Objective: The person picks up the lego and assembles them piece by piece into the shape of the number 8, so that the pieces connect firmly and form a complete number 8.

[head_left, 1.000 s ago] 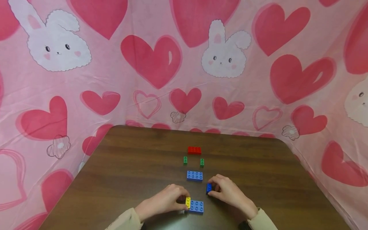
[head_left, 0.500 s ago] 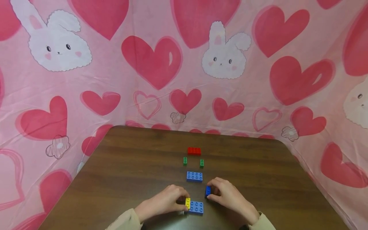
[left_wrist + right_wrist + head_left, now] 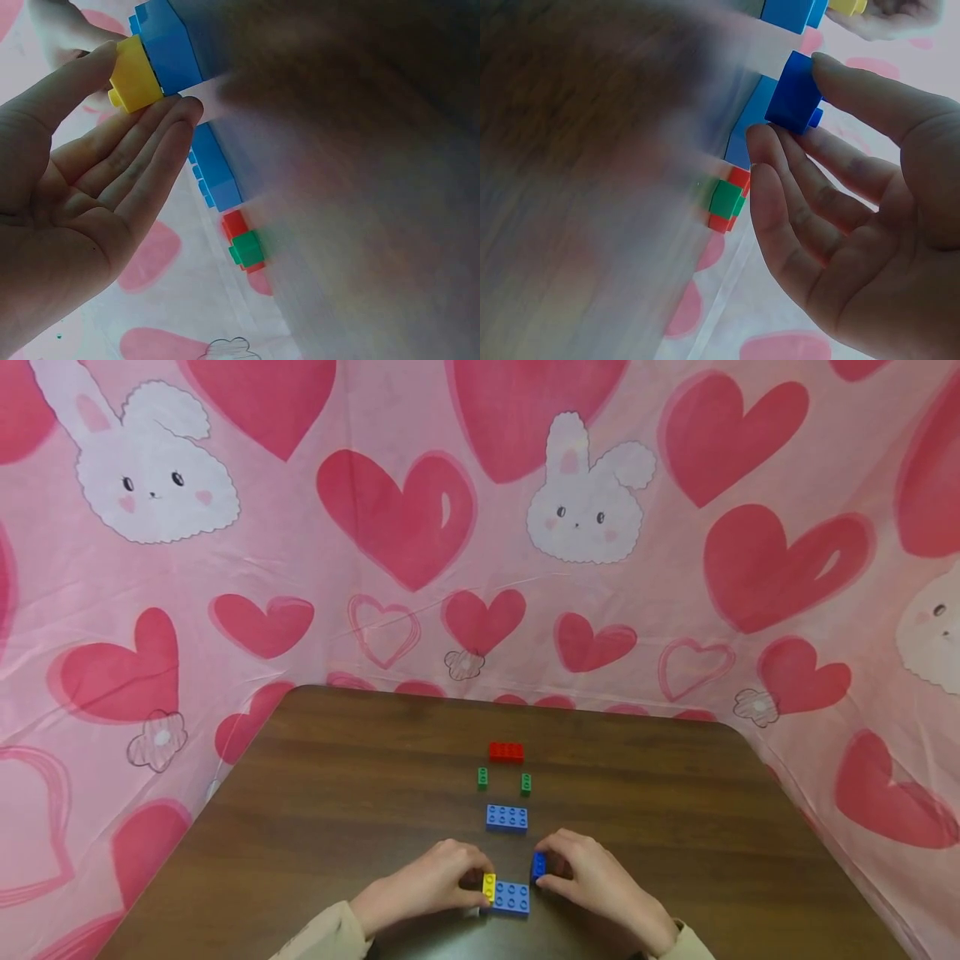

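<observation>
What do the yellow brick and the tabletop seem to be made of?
Yellow brick: probably hard plastic, smooth with a soft gloss, judging by crisp edges and moulded studs. Tabletop: wood or wood-look laminate, low sheen; streaky brown grain leaves both open.

No words, numbers or brand names to read anywhere: not on the yellow brick (image 3: 489,889) between the left fingers (image 3: 161,169), not on the dark blue brick (image 3: 539,867) between the right fingers (image 3: 769,217), and not on the pink cloth (image 3: 517,547) far past the fingertips.
</observation>
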Available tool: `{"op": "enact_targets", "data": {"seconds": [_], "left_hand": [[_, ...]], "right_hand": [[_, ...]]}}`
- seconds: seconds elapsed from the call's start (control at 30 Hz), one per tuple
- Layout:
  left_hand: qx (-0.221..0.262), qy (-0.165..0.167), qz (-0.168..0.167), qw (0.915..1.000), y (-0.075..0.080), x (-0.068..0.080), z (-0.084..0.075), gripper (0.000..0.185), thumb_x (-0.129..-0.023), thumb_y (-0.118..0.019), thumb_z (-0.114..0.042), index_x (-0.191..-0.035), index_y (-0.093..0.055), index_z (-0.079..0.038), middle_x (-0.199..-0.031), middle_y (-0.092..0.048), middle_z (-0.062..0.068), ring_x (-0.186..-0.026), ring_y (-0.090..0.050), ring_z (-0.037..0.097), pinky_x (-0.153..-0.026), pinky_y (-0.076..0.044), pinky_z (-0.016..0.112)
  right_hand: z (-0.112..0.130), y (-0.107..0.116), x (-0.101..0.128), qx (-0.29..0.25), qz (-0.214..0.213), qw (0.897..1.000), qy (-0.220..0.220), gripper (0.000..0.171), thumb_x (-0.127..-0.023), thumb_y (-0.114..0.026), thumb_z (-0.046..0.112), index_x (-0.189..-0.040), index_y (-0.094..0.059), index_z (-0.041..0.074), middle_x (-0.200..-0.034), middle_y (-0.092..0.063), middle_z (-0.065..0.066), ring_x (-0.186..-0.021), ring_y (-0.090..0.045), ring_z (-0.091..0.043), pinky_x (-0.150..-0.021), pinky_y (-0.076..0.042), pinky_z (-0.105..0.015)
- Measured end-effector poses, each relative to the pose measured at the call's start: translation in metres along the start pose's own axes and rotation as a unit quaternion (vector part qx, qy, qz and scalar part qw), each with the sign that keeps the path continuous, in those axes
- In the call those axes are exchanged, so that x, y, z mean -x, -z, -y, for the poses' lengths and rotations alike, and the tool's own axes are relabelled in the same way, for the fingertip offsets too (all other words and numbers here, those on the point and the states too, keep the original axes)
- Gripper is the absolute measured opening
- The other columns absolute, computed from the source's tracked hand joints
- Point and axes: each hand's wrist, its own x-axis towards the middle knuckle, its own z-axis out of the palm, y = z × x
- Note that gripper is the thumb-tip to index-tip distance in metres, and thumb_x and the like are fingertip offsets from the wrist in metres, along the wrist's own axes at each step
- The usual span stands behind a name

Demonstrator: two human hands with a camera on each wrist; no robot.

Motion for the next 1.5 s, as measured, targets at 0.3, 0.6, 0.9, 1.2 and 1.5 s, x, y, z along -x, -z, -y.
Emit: {"op": "enact_targets", "data": {"seconds": [0.3,0.6,0.9,1.2,1.5], "left_hand": [[0.007,0.008,0.003,0.9999,0.0,0.001,0.0,0.03,-0.087,-0.076,-0.028,-0.111,-0.073,-0.01,-0.098,-0.074,-0.005,-0.078,-0.058,-0.005,-0.072,-0.05,0.012],[0.015,0.016,0.009,0.9997,0.001,0.001,-0.001,0.031,-0.088,-0.075,-0.028,-0.113,-0.073,-0.011,-0.098,-0.074,-0.004,-0.078,-0.057,-0.005,-0.072,-0.049,0.012],[0.006,0.008,0.005,0.9999,0.0,0.001,0.001,0.029,-0.087,-0.076,-0.028,-0.111,-0.073,-0.011,-0.098,-0.074,-0.004,-0.077,-0.057,-0.005,-0.071,-0.049,0.012],[0.002,0.003,0.003,1.0,0.002,0.001,-0.001,0.03,-0.087,-0.076,-0.028,-0.111,-0.073,-0.011,-0.1,-0.074,-0.004,-0.078,-0.057,-0.005,-0.073,-0.05,0.012],[0.012,0.006,0.004,0.9999,0.002,0.0,-0.001,0.03,-0.087,-0.076,-0.028,-0.111,-0.074,-0.01,-0.098,-0.074,-0.004,-0.077,-0.057,-0.004,-0.073,-0.05,0.012]], "right_hand": [[0.008,-0.002,0.004,-0.006,0.008,1.0,0.006,0.032,-0.086,-0.077,0.03,-0.111,-0.069,0.011,-0.098,-0.067,0.006,-0.076,-0.053,0.004,-0.064,-0.049,-0.017],[0.014,-0.002,0.005,0.0,0.018,1.0,0.013,0.03,-0.086,-0.077,0.031,-0.109,-0.069,0.013,-0.098,-0.066,0.008,-0.077,-0.053,0.003,-0.065,-0.048,-0.018],[0.018,-0.003,0.008,-0.016,0.034,0.999,0.006,0.032,-0.087,-0.075,0.036,-0.11,-0.069,0.016,-0.098,-0.066,0.009,-0.078,-0.056,0.004,-0.067,-0.049,-0.018],[0.022,-0.003,0.009,-0.021,0.043,0.999,0.006,0.032,-0.087,-0.075,0.037,-0.11,-0.069,0.016,-0.097,-0.065,0.01,-0.077,-0.052,0.005,-0.066,-0.048,-0.018],[0.024,-0.004,0.006,-0.042,0.073,0.996,-0.021,0.033,-0.087,-0.075,0.037,-0.113,-0.069,0.016,-0.095,-0.063,0.011,-0.075,-0.051,0.003,-0.065,-0.046,-0.017]]}}
